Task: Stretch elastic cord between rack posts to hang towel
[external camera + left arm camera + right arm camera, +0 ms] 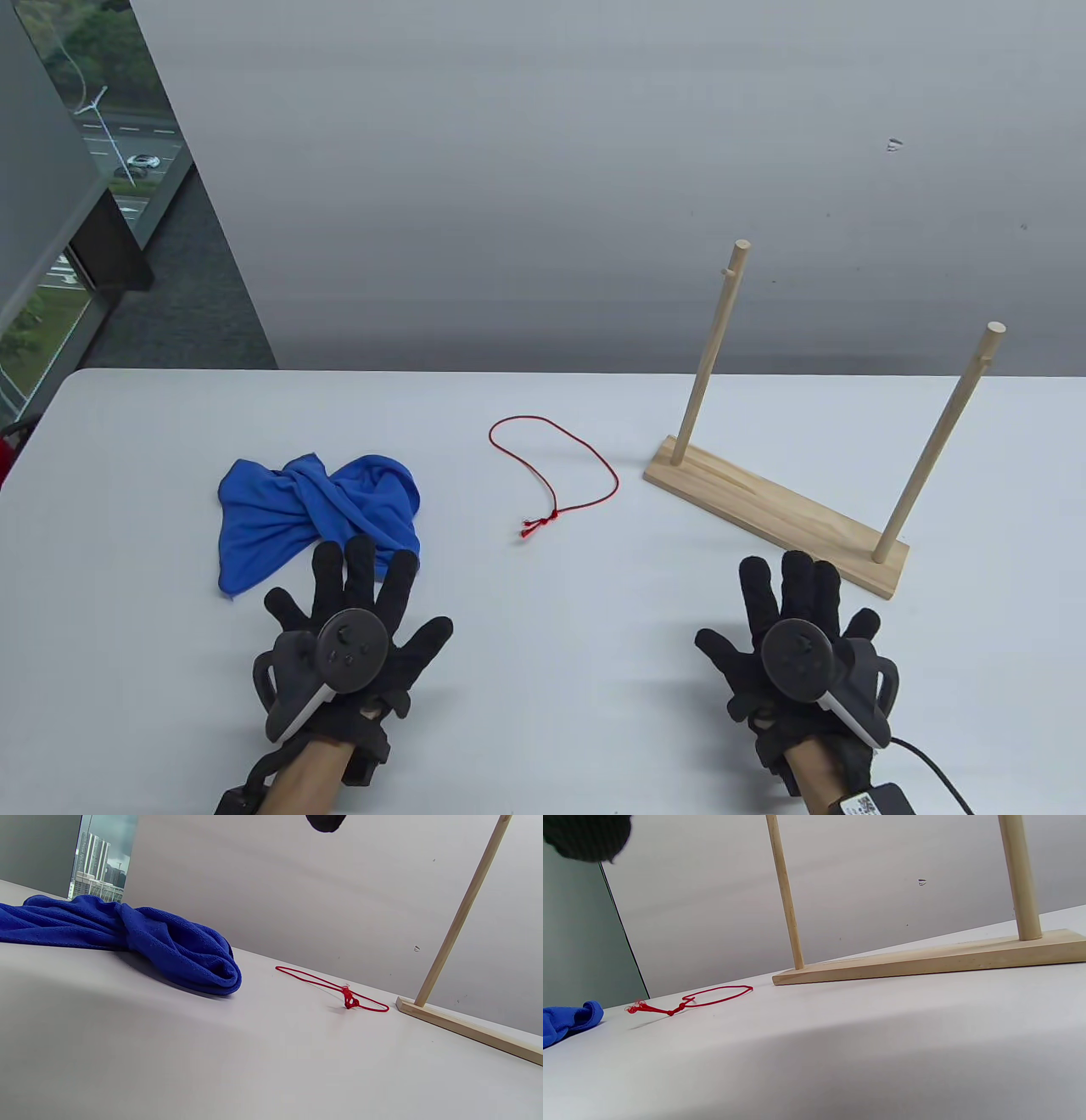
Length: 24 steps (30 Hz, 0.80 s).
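Note:
A red elastic cord (556, 471) lies as a knotted loop on the white table, mid-table; it also shows in the left wrist view (335, 988) and the right wrist view (712, 997). A crumpled blue towel (314, 509) lies to its left, also in the left wrist view (140, 938). A wooden rack (776, 518) with two upright posts (713, 352) (937, 446) stands at the right. My left hand (352, 628) is flat and spread, its fingertips overlapping the towel's near edge. My right hand (793, 632) is flat and open by the rack's near end. Both hold nothing.
The white table (543, 662) ends at a grey wall behind. A window (76, 170) is at the far left. A black cable (933, 764) runs from my right wrist.

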Each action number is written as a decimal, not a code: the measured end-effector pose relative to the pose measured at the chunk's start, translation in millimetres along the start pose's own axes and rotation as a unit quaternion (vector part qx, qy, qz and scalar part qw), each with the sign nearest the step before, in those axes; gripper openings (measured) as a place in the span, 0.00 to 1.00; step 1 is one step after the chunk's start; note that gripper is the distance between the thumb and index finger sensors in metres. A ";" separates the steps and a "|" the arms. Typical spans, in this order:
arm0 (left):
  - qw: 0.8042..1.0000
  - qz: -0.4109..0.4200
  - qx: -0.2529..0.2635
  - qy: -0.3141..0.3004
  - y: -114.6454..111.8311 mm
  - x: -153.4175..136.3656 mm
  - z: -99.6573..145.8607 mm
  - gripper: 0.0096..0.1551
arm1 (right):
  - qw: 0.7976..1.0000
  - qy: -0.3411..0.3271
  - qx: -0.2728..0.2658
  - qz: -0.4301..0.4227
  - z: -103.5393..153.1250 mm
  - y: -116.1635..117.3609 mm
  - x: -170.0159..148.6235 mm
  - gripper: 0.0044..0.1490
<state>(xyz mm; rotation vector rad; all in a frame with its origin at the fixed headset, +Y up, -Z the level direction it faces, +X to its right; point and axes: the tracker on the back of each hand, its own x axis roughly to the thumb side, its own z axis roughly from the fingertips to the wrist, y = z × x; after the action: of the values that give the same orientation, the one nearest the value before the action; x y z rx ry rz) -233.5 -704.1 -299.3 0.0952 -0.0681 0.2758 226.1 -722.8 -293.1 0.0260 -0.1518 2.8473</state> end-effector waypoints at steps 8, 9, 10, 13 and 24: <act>1.000 0.001 0.008 0.003 1.7 -4.8 0.0 0.57 | 0.998 0.014 -0.050 -0.030 -1.3 -11.7 -11.1 0.58; 1.000 0.002 0.008 0.004 1.9 -5.6 0.1 0.57 | 0.998 0.017 -0.053 -0.035 -1.6 -12.7 -12.5 0.58; 1.000 0.003 0.009 0.004 2.0 -6.5 0.1 0.57 | 0.997 0.020 -0.056 -0.039 -2.0 -13.9 -14.2 0.58; 1.000 0.006 0.007 0.006 2.1 -8.2 0.0 0.56 | 0.996 0.026 -0.065 -0.049 -2.9 -17.8 -18.6 0.57; 1.000 0.016 0.005 0.007 -0.5 -11.9 -0.1 0.55 | 0.987 0.074 -0.110 -0.091 -9.0 -36.1 -40.6 0.55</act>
<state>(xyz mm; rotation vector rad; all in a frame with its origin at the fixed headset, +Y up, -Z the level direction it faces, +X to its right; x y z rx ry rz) -244.8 -707.8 -300.4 0.1013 -0.0543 0.3097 275.3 -699.0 -299.7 -0.2069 -0.4076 2.6230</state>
